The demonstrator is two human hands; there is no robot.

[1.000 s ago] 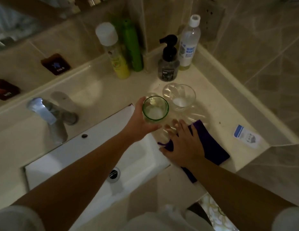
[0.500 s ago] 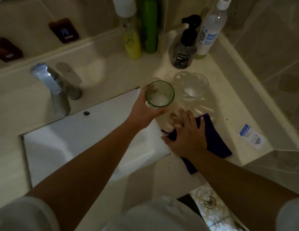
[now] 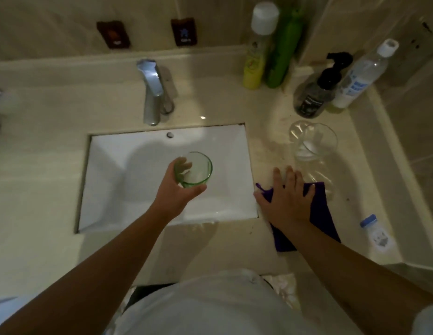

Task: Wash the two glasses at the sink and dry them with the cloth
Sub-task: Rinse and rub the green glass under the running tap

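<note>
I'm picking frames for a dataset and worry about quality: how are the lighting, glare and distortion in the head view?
Head view: dim, warm light overall, brightest on the white sink; a small glare spot on the counter beside the faucet; the left hand with the green glass throws a soft shadow into the basin; the clear glass is faint against the counter; wide-angle bending curves the counter edges; bottle labels are too soft to read.

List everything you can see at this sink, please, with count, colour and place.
green glass: 1, green, held over the sink
clear glass: 1, clear, counter right of the sink
cloth: 1, purple, counter, under the right hand
sink: 1, white, centre
tap: 1, chrome, behind the sink
bottles: 4, yellow, green, dark pump, clear, back right corner
wall tags: 2, dark brown, wall above the tap
packet: 1, white and blue, counter, far right
left hand: grips the green glass
right hand: flat on the cloth
</note>
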